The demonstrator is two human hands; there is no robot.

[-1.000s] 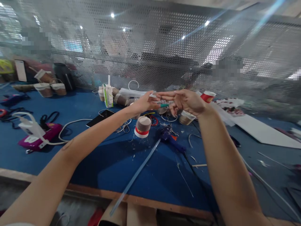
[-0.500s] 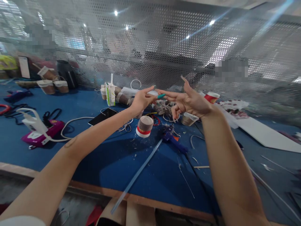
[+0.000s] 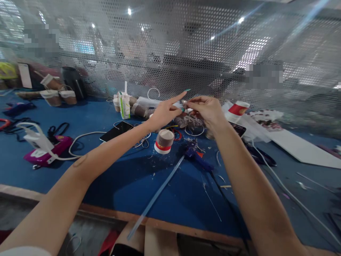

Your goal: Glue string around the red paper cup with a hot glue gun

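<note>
Above the middle of the table, my left hand (image 3: pixel 165 113) has its index finger stretched out and lifted, its teal nails showing. My right hand (image 3: pixel 209 109) is closed in a pinch right at the fingertips of the left. Whatever may sit between those fingertips is too small to make out. Below the hands stands an upturned paper cup (image 3: pixel 164 140), brown-wrapped with a red and white band. Beside it lies a blue glue gun (image 3: pixel 198 160), a long clear glue stick (image 3: pixel 154 199) running from it over the table's front edge.
A black phone (image 3: pixel 116 131), a purple power strip (image 3: pixel 48 154) with a white plug and a drink carton (image 3: pixel 124 106) are on the left. Right are a red and white cup (image 3: pixel 238 109) and a white board (image 3: pixel 301 145). A perforated metal screen (image 3: pixel 186 46) rises behind.
My right hand, earlier spread with its palm turned up, has turned over and closed into a pinch. My left index finger has lifted away from the thumb. The cup and glue gun stay put.
</note>
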